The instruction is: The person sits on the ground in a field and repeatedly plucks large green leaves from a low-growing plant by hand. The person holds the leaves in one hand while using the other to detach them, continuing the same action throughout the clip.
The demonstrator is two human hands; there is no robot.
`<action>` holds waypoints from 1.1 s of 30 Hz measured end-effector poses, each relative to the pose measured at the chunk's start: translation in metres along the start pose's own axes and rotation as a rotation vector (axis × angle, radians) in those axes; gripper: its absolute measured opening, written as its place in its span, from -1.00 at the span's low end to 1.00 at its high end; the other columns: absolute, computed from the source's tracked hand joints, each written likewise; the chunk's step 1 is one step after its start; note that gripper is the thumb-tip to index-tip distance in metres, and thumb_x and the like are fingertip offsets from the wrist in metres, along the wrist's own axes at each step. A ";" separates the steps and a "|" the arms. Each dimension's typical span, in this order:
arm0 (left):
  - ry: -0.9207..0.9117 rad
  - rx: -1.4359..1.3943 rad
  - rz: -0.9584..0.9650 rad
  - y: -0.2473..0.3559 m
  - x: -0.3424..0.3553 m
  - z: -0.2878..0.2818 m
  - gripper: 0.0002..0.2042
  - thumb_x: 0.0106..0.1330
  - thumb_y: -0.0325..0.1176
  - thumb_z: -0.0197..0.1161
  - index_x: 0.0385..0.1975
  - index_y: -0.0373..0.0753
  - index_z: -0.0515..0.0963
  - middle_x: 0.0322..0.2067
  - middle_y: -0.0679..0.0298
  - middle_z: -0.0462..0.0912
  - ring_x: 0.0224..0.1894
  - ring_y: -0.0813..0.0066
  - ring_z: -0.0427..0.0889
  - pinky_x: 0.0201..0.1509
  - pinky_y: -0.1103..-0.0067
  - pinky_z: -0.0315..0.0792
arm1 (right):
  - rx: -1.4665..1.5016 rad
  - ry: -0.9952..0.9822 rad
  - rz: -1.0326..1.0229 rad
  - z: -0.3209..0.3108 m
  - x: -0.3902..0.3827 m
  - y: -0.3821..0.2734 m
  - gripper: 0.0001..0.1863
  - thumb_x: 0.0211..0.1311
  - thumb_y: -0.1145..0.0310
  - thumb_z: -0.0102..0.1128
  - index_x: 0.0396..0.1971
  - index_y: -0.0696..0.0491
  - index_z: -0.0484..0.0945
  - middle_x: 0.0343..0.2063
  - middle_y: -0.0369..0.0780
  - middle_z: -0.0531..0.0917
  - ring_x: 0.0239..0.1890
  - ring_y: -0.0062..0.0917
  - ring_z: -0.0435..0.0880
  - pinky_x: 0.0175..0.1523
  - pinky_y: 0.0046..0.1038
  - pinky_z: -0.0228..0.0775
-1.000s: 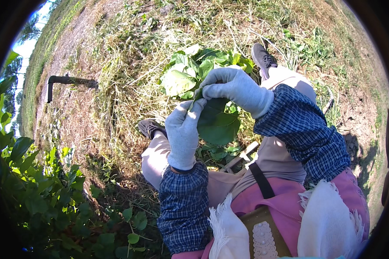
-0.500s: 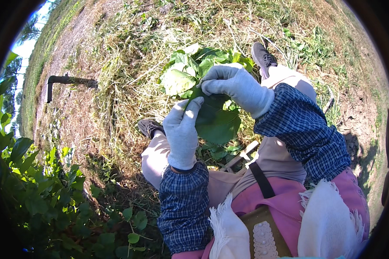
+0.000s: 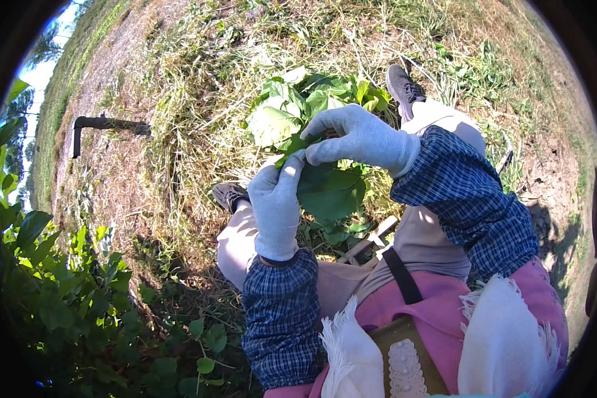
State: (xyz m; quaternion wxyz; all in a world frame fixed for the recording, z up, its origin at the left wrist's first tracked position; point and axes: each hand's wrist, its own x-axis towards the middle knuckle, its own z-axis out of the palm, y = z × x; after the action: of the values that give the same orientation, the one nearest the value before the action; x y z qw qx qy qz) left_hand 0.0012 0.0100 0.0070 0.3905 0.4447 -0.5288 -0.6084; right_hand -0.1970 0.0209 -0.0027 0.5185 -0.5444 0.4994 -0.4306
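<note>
My left hand [image 3: 276, 202], in a white knit glove, pinches the upper left edge of a large dark green leaf [image 3: 331, 192]. The leaf hangs from the fingertips, its broad face toward me. My right hand [image 3: 361, 140], gloved the same way, has its thumb and forefinger at the same edge, the thumb tip close against the left fingertips. Its forefinger arches above with a gap to the thumb, so whether it grips the leaf is hard to tell. Just beyond both hands lies a heap of green leaves [image 3: 272, 125] on the ground.
Dry cut grass [image 3: 186, 99] covers the ground ahead. A black elbow pipe [image 3: 106, 123] sticks out at the left. Leafy green plants [image 3: 66, 292] crowd the lower left. My dark shoes [image 3: 404, 89] stand either side of the heap. A wooden piece [image 3: 371, 240] lies between my legs.
My right hand has opened its pinch somewhat and lowered its thumb toward the left fingertips. The held leaf has shifted slightly down and left. My left hand has barely moved.
</note>
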 end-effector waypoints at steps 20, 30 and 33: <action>0.064 -0.088 -0.033 -0.003 0.002 -0.008 -0.78 0.42 -0.40 0.26 -0.15 -0.45 0.68 -0.28 0.16 0.75 -0.27 0.52 0.70 -0.09 0.62 0.56 | 0.189 0.080 0.028 -0.010 0.000 0.001 -0.69 0.23 0.20 0.43 -0.16 0.11 0.72 -0.33 -0.28 0.75 -0.24 -0.64 0.67 -0.02 -0.54 0.49; 0.017 -0.010 0.023 0.000 -0.001 -0.002 -0.78 0.41 -0.42 0.23 -0.12 -0.45 0.68 -0.26 0.18 0.76 -0.21 0.55 0.68 -0.03 0.63 0.52 | 0.036 -0.008 0.027 0.005 -0.002 0.004 -0.82 0.20 0.35 0.41 -0.25 0.11 0.72 -0.40 -0.28 0.76 -0.29 -0.65 0.69 -0.08 -0.54 0.54; 0.057 -0.076 0.033 -0.006 0.000 -0.003 -0.78 0.43 -0.40 0.23 -0.13 -0.45 0.67 -0.26 0.14 0.76 -0.22 0.51 0.71 -0.03 0.60 0.55 | 0.090 0.057 0.033 0.005 -0.002 0.000 -0.83 0.23 0.36 0.39 -0.25 0.13 0.71 -0.38 -0.27 0.76 -0.28 -0.65 0.69 -0.07 -0.54 0.54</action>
State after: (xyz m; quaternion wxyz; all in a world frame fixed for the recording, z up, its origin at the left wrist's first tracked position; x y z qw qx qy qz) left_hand 0.0040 0.0098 0.0014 0.4321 0.4379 -0.5012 -0.6085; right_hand -0.1924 0.0234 -0.0033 0.5350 -0.4996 0.5030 -0.4595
